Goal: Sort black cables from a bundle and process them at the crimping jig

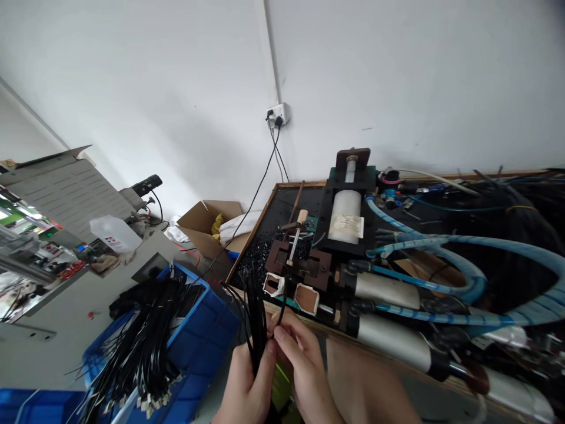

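A bundle of thin black cables [253,306] stands upright in my left hand [247,383], its fingers wrapped round it. Close beside it, my right hand [304,368] pinches a single black cable [282,307] between thumb and fingers. That cable's upper end reaches up to a brown metal clamping fixture [320,268], between two tan blocks with white edges, the right one [306,298] being larger. I cannot tell whether the cable touches the fixture. The lower part of the bundle is hidden by my hands.
Left stands a blue bin [212,335] with many black cables [150,347] ending in metal connectors. A cardboard box [194,227] sits behind it. Air cylinders [388,338] and blue-wrapped hoses [507,244] occupy the wood-edged bench at right. Black scraps [260,247] lie around the fixture.
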Tool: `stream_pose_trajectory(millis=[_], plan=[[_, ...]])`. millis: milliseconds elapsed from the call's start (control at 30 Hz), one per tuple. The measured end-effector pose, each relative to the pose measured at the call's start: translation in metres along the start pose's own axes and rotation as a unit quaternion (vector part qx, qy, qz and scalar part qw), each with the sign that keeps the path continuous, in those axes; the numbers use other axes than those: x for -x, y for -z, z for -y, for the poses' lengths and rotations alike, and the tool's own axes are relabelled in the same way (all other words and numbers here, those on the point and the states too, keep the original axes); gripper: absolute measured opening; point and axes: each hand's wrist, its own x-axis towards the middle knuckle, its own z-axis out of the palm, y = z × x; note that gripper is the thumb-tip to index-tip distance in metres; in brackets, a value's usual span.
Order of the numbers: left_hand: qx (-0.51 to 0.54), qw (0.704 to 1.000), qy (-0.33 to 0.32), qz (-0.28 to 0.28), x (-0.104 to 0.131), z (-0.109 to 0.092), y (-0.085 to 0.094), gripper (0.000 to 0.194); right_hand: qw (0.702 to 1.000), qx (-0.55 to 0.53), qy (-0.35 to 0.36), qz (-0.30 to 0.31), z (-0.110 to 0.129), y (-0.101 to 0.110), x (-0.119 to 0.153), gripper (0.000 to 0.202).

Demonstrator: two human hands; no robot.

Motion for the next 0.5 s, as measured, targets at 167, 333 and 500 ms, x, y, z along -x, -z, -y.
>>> stream_pose_trajectory(millis=[167,333,500], plan=[[0.020,0.999,-0.040,0.028,-0.022,-0.012,-0.006,0.043,0.981,-0.162,-0.094,-0.043,-0.010,-0.009,-0.005,0.037],[0.031,0.996,-0.085,0.007,-0.036,-0.011,-0.003,0.039,0.955,-0.264,-0.130,-0.043,-0.011,-0.018,-0.007,0.033],[0.044,0.997,-0.059,-0.007,-0.032,-0.011,-0.005,0.038,0.946,-0.282,-0.160,-0.028,-0.007,-0.018,-0.013,0.036]])
